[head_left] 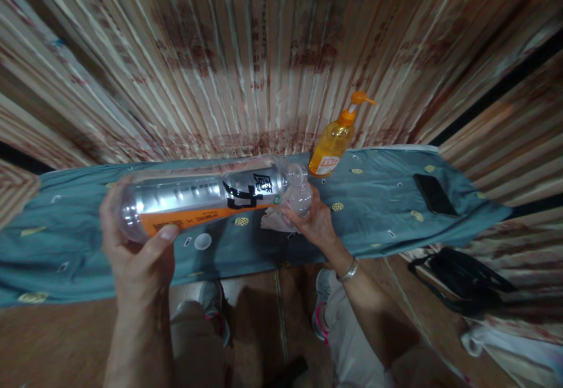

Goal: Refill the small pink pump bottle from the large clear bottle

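My left hand (141, 241) is wrapped round the base end of a large clear plastic bottle (197, 197) with a silver and orange label. The bottle lies nearly level in the air, its other end pointing right. There, my right hand (319, 218) has its fingers closed on a small clear plastic container (299, 191), whose exact kind I cannot make out. The two clear pieces overlap in view, so I cannot tell whether they touch. Below the right fingers lies something pale and crumpled (277, 221). A round whitish cap (203, 241) rests on the cloth under the bottle.
A pump bottle (332, 145) of yellow liquid with an orange top stands behind my right hand. A black phone (435, 194) lies on the green cloth (369, 200) at the right. Behind rises a striped curtain (264, 54). A black bag (461, 276) is at lower right.
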